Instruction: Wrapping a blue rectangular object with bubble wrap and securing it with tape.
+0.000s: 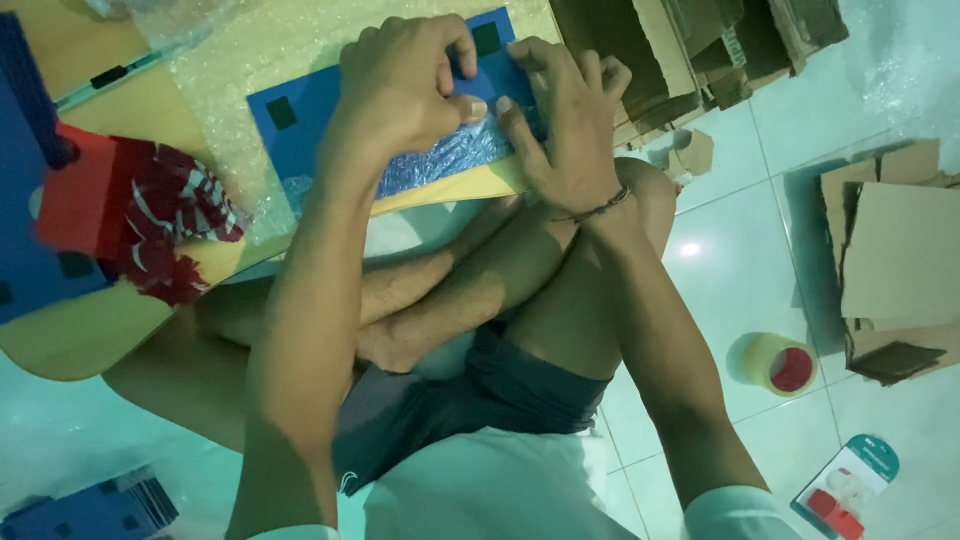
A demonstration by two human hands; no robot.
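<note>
Both hands pinch-grip bubble wrap (440,165) on blue package (310,125) | left hand (400,85) | right hand (560,125) | tape roll (772,362) right floor

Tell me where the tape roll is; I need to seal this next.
In the head view, the tape roll lies on the tiled floor at the person's right, just below the cardboard pieces.

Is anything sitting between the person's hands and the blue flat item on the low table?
Nothing visible does. The left hand and right hand both rest directly on the blue flat item, pinching the bubble wrap along its near edge. The red and white cloth lies off to the side, apart from both hands.
</note>
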